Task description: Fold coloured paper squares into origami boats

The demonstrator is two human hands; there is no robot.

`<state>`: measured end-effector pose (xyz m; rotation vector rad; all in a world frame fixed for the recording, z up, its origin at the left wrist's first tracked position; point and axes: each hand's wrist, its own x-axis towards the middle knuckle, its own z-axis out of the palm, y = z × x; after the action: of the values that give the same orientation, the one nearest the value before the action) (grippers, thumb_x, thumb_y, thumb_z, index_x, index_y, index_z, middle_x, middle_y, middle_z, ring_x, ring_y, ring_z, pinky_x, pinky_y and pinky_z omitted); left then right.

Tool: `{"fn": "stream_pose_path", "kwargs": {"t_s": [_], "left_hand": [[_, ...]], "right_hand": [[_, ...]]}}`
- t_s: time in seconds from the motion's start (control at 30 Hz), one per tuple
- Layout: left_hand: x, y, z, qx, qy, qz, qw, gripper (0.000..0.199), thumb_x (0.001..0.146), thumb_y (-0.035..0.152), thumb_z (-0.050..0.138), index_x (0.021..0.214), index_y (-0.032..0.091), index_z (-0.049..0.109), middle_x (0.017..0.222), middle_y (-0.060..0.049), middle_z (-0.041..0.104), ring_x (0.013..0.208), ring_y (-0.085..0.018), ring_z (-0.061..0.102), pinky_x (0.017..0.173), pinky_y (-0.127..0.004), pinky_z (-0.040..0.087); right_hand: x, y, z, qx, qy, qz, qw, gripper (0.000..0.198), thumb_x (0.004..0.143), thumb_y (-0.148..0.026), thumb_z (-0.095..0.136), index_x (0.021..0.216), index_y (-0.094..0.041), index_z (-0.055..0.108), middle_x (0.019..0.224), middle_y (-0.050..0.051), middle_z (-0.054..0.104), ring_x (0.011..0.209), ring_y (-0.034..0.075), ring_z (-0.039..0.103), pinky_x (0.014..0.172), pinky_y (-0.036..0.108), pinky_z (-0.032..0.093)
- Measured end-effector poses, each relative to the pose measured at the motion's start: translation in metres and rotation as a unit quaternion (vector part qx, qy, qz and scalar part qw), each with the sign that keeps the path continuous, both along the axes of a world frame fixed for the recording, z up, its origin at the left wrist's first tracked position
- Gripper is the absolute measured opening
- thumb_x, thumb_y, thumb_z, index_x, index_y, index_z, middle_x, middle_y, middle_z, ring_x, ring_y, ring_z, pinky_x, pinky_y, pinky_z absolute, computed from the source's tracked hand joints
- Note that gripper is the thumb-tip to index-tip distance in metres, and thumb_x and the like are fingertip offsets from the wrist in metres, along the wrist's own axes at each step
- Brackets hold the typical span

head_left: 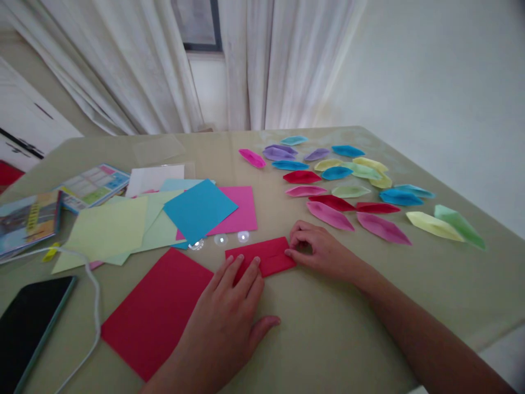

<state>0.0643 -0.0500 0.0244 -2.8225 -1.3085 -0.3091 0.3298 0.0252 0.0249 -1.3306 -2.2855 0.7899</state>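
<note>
A folded strip of red paper (273, 257) lies on the table in front of me, a crease running along its length. My left hand (235, 306) rests palm down, its fingers apart, with the fingertips pressing on the strip's left part. At the strip's right end, my right hand (315, 249) has thumb and forefinger pinched on the edge. Partly under my left hand and wrist is a flat sheet of red paper (158, 306). Several folded paper boats (301, 177) in pink, red, blue, purple, yellow and green are spread over the right and far side of the table.
A blue square sheet (200, 210) overlaps a pink sheet (241, 208) and pale green and yellow sheets (110, 230) to the left. A phone (33, 328), a white cable (96, 301) and a booklet (28, 221) lie at the left. Curtains (254, 65) hang behind the table (348, 328).
</note>
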Motion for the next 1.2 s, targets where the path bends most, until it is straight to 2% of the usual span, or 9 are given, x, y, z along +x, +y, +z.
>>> {"fn": "stream_pose_path", "kwargs": {"t_s": [0.13,0.3,0.37,0.43,0.5,0.6,0.83,1.03,1.2], "left_hand": [[-0.002,-0.004,-0.007,0.025,0.01,-0.011,1.0,0.064,0.096,0.055,0.067,0.142,0.011,0.065,0.151,-0.014,0.064,0.137,-0.041,0.059,0.107,-0.055,0.056],[-0.012,-0.006,-0.019,0.036,-0.007,-0.024,0.999,0.067,0.096,0.056,0.066,0.148,0.015,0.059,0.156,-0.012,0.06,0.142,-0.037,0.055,0.108,-0.05,0.055],[-0.015,-0.006,-0.023,0.056,-0.011,-0.036,0.998,0.071,0.095,0.059,0.065,0.149,0.013,0.058,0.156,-0.012,0.06,0.141,-0.036,0.055,0.107,-0.048,0.055],[-0.018,-0.006,-0.025,0.087,-0.011,-0.055,0.995,0.075,0.095,0.064,0.063,0.148,0.011,0.058,0.154,-0.013,0.061,0.14,-0.036,0.056,0.105,-0.045,0.054],[-0.021,-0.005,-0.025,0.11,-0.012,-0.067,0.992,0.077,0.095,0.069,0.059,0.146,0.011,0.06,0.152,-0.013,0.063,0.139,-0.034,0.056,0.104,-0.042,0.053],[-0.026,-0.002,-0.024,0.123,-0.014,-0.07,0.99,0.076,0.095,0.071,0.056,0.145,0.014,0.061,0.152,-0.011,0.064,0.142,-0.031,0.053,0.11,-0.04,0.046],[-0.041,-0.002,-0.026,0.116,0.023,-0.096,0.988,0.075,0.098,0.071,0.048,0.15,0.018,0.06,0.161,-0.007,0.055,0.151,-0.029,0.042,0.134,-0.044,0.006],[-0.061,-0.007,-0.035,0.117,0.033,-0.117,0.986,0.069,0.098,0.067,0.054,0.148,0.02,0.062,0.158,-0.008,0.058,0.157,-0.029,0.034,0.135,-0.05,0.003],[-0.074,-0.013,-0.041,0.118,0.033,-0.113,0.986,0.069,0.097,0.065,0.058,0.149,0.019,0.061,0.157,-0.01,0.058,0.162,-0.028,0.024,0.136,-0.052,0.003]], "right_hand": [[0.002,0.0,0.008,0.05,-0.001,-0.031,0.998,0.013,0.097,-0.022,0.071,0.086,-0.018,0.065,0.094,0.002,0.064,0.08,0.016,0.061,0.072,0.028,0.047],[-0.019,-0.033,0.027,0.23,-0.037,-0.05,0.971,0.021,0.109,-0.029,0.053,0.102,-0.018,0.07,0.101,0.01,0.075,0.095,0.025,0.068,0.09,0.041,0.051],[-0.035,-0.055,0.022,0.271,-0.083,0.024,0.959,0.035,0.109,-0.043,0.053,0.118,-0.015,0.072,0.113,0.013,0.078,0.102,0.029,0.07,0.095,0.045,0.051],[-0.049,-0.074,0.008,0.289,-0.109,0.058,0.949,0.07,0.104,-0.069,0.05,0.135,-0.009,0.067,0.131,0.017,0.075,0.118,0.033,0.068,0.104,0.045,0.051],[-0.057,-0.087,-0.008,0.293,-0.138,0.054,0.945,0.088,0.098,-0.08,0.046,0.141,-0.005,0.064,0.14,0.018,0.07,0.127,0.035,0.065,0.111,0.044,0.049],[-0.057,-0.092,-0.023,0.306,-0.17,0.067,0.934,0.092,0.097,-0.082,0.044,0.138,-0.003,0.066,0.14,0.02,0.07,0.129,0.035,0.065,0.111,0.043,0.051],[-0.051,-0.09,-0.018,0.299,-0.195,0.096,0.929,0.093,0.097,-0.08,0.047,0.138,0.0,0.067,0.144,0.024,0.065,0.135,0.036,0.062,0.115,0.041,0.05],[-0.051,-0.091,-0.018,0.295,-0.186,0.093,0.933,0.097,0.096,-0.083,0.043,0.136,0.001,0.069,0.14,0.025,0.068,0.134,0.036,0.063,0.117,0.041,0.047],[-0.043,-0.087,-0.013,0.236,-0.176,0.109,0.949,0.098,0.096,-0.083,0.043,0.144,0.0,0.062,0.146,0.024,0.064,0.138,0.034,0.061,0.117,0.041,0.049]]}}
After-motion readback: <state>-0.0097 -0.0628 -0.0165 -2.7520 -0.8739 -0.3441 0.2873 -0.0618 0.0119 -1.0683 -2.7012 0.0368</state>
